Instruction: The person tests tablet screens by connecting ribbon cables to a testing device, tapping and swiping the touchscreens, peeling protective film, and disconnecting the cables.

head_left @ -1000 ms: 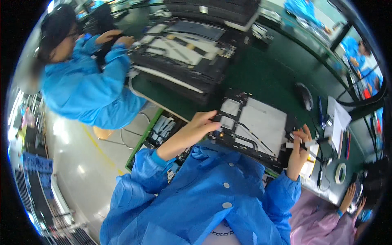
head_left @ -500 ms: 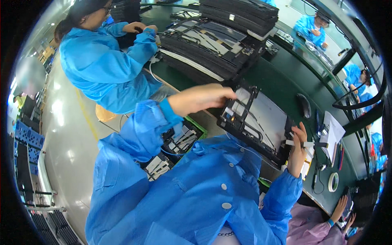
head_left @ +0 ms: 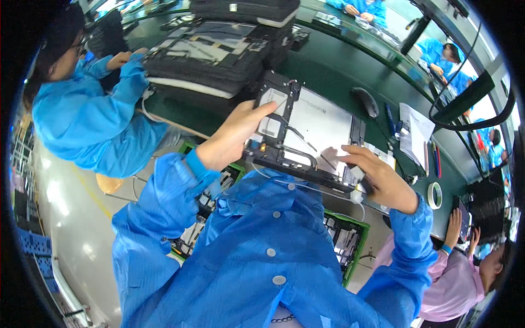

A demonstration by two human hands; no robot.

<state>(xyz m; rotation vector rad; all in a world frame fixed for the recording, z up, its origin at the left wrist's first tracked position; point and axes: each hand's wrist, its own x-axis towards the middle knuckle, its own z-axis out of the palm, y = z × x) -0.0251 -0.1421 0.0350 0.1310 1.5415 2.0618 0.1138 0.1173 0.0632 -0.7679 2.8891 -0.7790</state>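
So the thing in hand is a flat black-framed unit (head_left: 351,134) with a big pale panel. It sits right in front of the person at the near side of the dark green bench (head_left: 322,63), tilted a bit. Can't tell whether the bench edge takes any of its weight.

The left hand (head_left: 232,131) has the unit's left end pinched, thumb on top over a smaller pale plate and the other fingers out of sight, presumably underneath. The right hand (head_left: 383,177) is at the near right corner, fingers stretched left over the panel and slightly apart; can't tell if they're gripping anything. A thin white cable (head_left: 306,190) runs along the near edge.

Handling-wise, I'd guess it's fairly light and stiff as a frame, but the panel looks smooth, probably slippery, and easy to scratch or crack. I'd hold it by the black border at the left and right ends, spread the support underneath, keep pressure off the pale middle, and watch that cable so it doesn't snag.
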